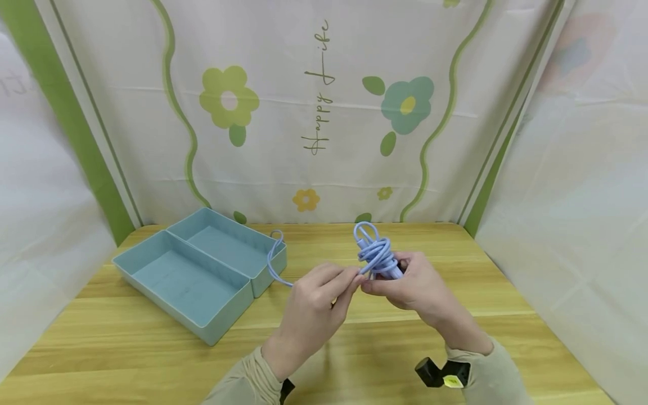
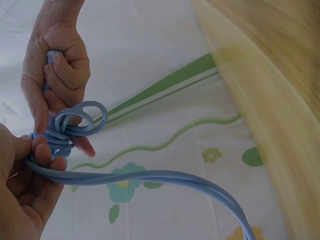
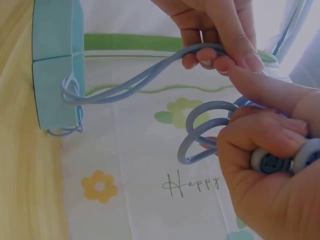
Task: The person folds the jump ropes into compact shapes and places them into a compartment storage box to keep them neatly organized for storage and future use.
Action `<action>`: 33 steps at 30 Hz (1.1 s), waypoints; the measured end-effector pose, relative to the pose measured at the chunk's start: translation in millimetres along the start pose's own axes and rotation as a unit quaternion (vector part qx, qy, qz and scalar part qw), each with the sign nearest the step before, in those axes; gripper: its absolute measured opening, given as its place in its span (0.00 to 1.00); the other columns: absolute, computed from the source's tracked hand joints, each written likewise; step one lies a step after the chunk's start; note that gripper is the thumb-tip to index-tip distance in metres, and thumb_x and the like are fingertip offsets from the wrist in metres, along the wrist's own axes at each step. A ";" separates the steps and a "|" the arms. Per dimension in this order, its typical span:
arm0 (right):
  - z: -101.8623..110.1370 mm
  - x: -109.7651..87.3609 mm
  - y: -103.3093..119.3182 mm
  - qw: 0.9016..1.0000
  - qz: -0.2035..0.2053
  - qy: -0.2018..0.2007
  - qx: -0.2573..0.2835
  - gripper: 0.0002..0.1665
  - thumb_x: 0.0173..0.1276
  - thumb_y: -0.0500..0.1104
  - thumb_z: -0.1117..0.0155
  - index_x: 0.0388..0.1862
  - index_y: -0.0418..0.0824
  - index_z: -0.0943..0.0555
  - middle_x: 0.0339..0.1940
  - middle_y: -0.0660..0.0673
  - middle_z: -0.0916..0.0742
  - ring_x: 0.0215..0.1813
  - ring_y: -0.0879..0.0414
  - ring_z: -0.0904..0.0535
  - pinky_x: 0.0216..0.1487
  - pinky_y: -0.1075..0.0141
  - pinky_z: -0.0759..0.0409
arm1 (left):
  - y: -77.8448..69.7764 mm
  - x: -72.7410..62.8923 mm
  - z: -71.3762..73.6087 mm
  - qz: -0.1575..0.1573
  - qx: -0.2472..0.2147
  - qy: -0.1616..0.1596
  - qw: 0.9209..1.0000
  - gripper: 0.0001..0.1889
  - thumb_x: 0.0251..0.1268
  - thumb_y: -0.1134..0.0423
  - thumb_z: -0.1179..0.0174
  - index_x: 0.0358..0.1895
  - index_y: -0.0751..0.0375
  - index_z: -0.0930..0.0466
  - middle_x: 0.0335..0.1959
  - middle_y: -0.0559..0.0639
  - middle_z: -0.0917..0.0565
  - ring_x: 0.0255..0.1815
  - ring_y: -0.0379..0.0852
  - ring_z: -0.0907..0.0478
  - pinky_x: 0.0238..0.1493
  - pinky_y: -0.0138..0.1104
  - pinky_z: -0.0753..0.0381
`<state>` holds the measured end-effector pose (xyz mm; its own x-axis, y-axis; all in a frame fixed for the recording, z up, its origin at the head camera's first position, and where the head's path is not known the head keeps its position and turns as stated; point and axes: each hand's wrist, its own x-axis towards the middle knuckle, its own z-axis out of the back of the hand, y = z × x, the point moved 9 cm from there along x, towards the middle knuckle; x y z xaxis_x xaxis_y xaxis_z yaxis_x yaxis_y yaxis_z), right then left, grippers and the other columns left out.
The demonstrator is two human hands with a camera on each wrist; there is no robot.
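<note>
A light blue jump rope (image 1: 376,256) is wound in several coils about its handles, which my right hand (image 1: 422,289) grips. In the right wrist view two round handle ends (image 3: 270,162) with dark centres show at that fist. Small loops (image 3: 207,132) of cord stand out beyond the fingers. My left hand (image 1: 316,312) pinches the doubled cord (image 2: 145,176) between thumb and fingers, right beside the coils. From there the loose cord hangs off to the left, its looped end (image 1: 271,256) overlapping the box's right side in the head view.
On the left of the wooden table (image 1: 354,360) stands a pale blue box (image 1: 230,320) with two open compartments. A white cloth (image 1: 283,67) with printed flowers hangs behind the table, with white cloth walls at both sides.
</note>
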<state>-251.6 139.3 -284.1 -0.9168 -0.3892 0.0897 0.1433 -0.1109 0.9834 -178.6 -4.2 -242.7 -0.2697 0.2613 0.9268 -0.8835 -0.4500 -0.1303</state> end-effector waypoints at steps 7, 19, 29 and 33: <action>-1.0 -1.3 7.0 0.999 0.025 0.031 0.030 0.15 0.59 0.34 0.25 0.42 0.29 0.19 0.15 0.49 0.31 0.13 0.60 0.43 0.13 0.69 0.45 | -5.2 0.0 3.0 -0.022 -0.004 -0.014 1.000 0.07 0.71 0.66 0.40 0.41 0.64 0.13 0.33 0.48 0.16 0.30 0.41 0.21 0.32 0.23 0.23; -7.8 -2.2 11.7 0.990 0.041 0.096 0.090 0.20 0.63 0.30 0.31 0.54 0.29 0.22 0.20 0.49 0.25 0.13 0.62 0.43 0.12 0.68 0.48 | -2.0 -0.7 2.2 -0.008 -0.019 -0.006 1.000 0.05 0.68 0.68 0.37 0.42 0.64 0.13 0.33 0.48 0.16 0.31 0.41 0.21 0.33 0.23 0.23; -7.8 -2.0 12.5 0.988 0.046 0.093 0.115 0.13 0.77 0.38 0.45 0.51 0.30 0.21 0.17 0.51 0.31 0.13 0.63 0.45 0.11 0.65 0.52 | 2.5 -1.9 -3.7 0.015 -0.045 0.011 0.999 0.05 0.67 0.68 0.36 0.42 0.64 0.13 0.34 0.48 0.15 0.34 0.40 0.19 0.36 0.24 0.22; -6.3 -2.2 12.6 0.989 0.049 0.085 0.110 0.12 0.78 0.38 0.46 0.48 0.29 0.21 0.17 0.50 0.31 0.13 0.62 0.46 0.11 0.65 0.53 | 3.9 -2.4 -7.5 0.019 -0.063 0.025 0.998 0.06 0.67 0.69 0.36 0.43 0.64 0.13 0.36 0.48 0.15 0.36 0.40 0.19 0.38 0.24 0.22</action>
<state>-245.4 133.0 -272.9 -0.8238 -0.5385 0.1774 0.1265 0.1304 0.9834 -184.2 -0.2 -248.1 -0.3198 0.2902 0.9020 -0.9124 -0.3511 -0.2105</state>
